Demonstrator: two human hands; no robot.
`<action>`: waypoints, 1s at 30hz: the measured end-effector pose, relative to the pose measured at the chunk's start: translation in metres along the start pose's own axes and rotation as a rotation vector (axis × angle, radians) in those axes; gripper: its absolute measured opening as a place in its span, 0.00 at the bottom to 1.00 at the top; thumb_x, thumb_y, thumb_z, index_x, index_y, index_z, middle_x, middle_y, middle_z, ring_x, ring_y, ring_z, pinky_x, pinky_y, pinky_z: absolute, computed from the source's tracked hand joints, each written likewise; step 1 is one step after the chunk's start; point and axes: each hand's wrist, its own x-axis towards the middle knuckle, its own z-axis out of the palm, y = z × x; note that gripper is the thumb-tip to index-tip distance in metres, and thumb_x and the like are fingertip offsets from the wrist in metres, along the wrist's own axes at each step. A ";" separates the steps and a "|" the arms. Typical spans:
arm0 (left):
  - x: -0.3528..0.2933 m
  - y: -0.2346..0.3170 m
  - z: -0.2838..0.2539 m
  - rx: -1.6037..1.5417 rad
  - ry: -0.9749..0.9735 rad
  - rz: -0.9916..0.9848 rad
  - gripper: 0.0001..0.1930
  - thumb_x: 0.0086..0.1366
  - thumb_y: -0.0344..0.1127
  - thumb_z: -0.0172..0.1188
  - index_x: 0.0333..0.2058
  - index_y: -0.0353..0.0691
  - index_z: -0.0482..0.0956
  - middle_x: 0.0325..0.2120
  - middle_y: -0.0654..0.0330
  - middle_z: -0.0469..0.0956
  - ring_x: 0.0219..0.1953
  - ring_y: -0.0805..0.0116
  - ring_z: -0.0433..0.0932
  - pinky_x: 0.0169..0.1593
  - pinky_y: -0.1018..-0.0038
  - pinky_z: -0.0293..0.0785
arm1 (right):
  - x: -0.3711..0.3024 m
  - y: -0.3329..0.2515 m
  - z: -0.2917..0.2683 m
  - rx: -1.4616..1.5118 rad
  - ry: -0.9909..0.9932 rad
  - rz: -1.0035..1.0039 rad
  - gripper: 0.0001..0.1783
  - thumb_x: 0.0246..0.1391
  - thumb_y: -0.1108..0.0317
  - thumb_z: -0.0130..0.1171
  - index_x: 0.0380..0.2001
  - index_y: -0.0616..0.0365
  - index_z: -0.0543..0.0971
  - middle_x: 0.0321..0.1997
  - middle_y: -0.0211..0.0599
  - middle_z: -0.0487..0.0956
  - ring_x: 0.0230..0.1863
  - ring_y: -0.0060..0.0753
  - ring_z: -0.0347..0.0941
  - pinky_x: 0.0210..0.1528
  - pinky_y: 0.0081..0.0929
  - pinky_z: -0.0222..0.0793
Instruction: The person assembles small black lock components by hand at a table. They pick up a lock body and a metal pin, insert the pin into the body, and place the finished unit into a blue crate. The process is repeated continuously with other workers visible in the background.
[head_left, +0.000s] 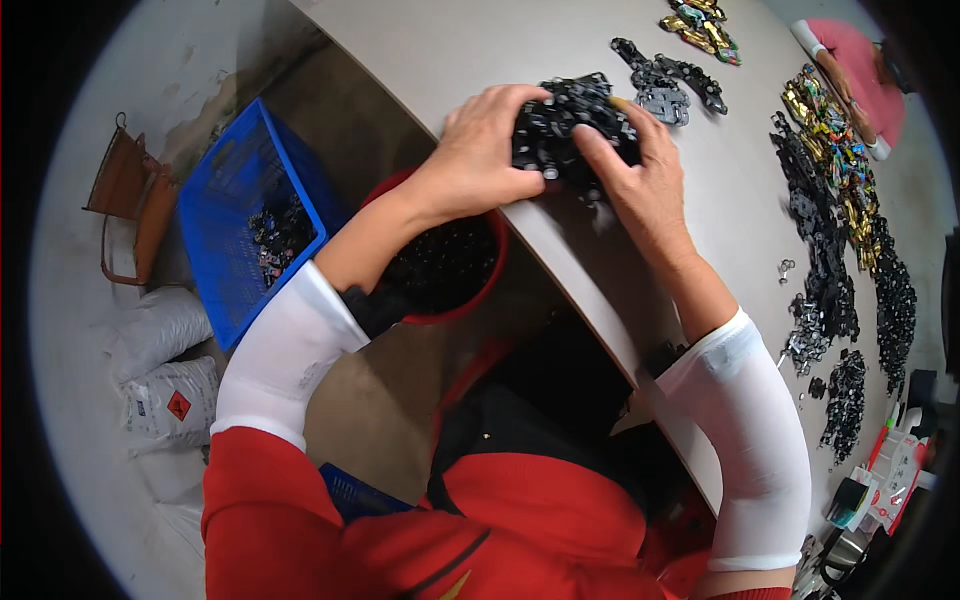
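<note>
While I watch from afar:
Tabletop (700, 190): grey, curved edge.
Red bucket (480, 290): black parts.
Blue crate (215, 200): few parts.
Grip: left hand (480, 150) and right hand (640, 180) clasp black parts cluster (570, 125).

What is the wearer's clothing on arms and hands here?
Both hands are bare: left hand, right hand. Each forearm wears a snug white arm sleeve from below the wrist to past the elbow, over a red top. No gloves, rings or watch show.
</note>
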 end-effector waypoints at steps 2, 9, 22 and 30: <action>-0.023 -0.002 -0.018 0.013 -0.021 -0.091 0.39 0.43 0.36 0.70 0.57 0.41 0.66 0.53 0.48 0.71 0.57 0.47 0.69 0.62 0.60 0.63 | -0.007 -0.014 0.017 0.029 -0.025 -0.035 0.36 0.44 0.42 0.69 0.50 0.59 0.79 0.55 0.49 0.75 0.56 0.50 0.70 0.61 0.43 0.61; -0.109 -0.029 -0.058 -0.156 0.108 -0.374 0.40 0.50 0.26 0.70 0.61 0.39 0.61 0.55 0.54 0.69 0.56 0.66 0.70 0.61 0.70 0.66 | -0.031 -0.086 0.067 0.002 -0.218 -0.181 0.41 0.40 0.46 0.69 0.56 0.56 0.73 0.64 0.53 0.65 0.66 0.62 0.56 0.66 0.59 0.47; -0.058 -0.075 -0.075 0.150 0.189 -0.337 0.25 0.59 0.33 0.63 0.55 0.36 0.72 0.56 0.48 0.72 0.61 0.51 0.69 0.64 0.64 0.64 | 0.042 -0.001 -0.010 0.030 -0.175 -0.131 0.27 0.47 0.60 0.67 0.51 0.57 0.78 0.66 0.54 0.65 0.68 0.58 0.58 0.68 0.52 0.53; 0.123 -0.022 0.043 0.121 -0.421 -0.097 0.65 0.45 0.70 0.68 0.71 0.38 0.43 0.69 0.34 0.45 0.72 0.37 0.44 0.70 0.46 0.42 | 0.103 0.132 -0.072 -0.197 0.000 0.313 0.38 0.57 0.42 0.57 0.64 0.55 0.68 0.67 0.59 0.63 0.70 0.56 0.57 0.71 0.42 0.51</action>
